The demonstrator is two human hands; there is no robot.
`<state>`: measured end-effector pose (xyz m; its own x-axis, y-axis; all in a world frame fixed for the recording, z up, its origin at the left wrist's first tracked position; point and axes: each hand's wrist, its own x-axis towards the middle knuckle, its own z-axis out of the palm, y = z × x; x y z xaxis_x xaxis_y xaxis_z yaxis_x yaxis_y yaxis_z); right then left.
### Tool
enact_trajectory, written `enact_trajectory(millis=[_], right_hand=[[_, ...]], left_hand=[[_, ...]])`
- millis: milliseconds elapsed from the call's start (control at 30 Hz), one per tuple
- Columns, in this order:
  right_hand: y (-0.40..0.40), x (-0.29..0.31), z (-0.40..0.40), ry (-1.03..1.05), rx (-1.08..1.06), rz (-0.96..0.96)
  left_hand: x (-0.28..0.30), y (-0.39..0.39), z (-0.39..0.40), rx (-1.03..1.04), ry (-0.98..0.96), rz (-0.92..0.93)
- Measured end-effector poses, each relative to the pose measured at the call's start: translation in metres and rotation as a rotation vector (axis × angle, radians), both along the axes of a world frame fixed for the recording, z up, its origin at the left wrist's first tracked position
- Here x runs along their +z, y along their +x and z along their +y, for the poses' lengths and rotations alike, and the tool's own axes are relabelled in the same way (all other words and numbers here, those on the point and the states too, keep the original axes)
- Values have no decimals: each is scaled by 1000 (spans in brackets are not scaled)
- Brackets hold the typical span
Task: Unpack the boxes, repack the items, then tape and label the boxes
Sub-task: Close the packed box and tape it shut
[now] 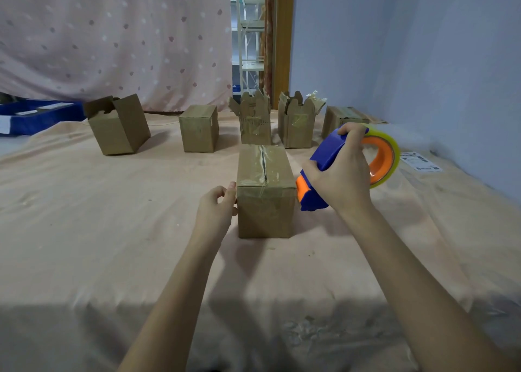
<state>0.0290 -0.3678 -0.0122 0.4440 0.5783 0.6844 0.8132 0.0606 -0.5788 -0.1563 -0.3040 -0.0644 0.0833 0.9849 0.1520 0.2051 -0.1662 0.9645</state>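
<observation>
A closed cardboard box (265,202) stands in the middle of the peach cloth, with clear tape along its top seam. My left hand (217,211) rests against the box's left near edge, thumb and fingers touching the top corner. My right hand (338,177) grips a blue and orange tape dispenser (324,157) holding a roll of clear tape (386,157). The dispenser hangs just right of the box, its orange end close to the box's upper right side.
Behind stand several more boxes: one tilted with open flaps (118,126), a closed one (199,129), two with raised flaps (255,120) (297,123) and one at the wall (341,117). A label sheet (420,161) lies right. A blue bin (36,115) sits far left.
</observation>
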Motion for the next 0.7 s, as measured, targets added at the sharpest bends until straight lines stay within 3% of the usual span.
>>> enact_trajectory(millis=[233, 700], right_hand=[[-5, 4, 1, -23, -39, -60], [-2, 4, 2, -55, -24, 17]], left_hand=[[-3, 2, 2, 17, 36, 24], [1, 5, -2, -32, -21, 10]])
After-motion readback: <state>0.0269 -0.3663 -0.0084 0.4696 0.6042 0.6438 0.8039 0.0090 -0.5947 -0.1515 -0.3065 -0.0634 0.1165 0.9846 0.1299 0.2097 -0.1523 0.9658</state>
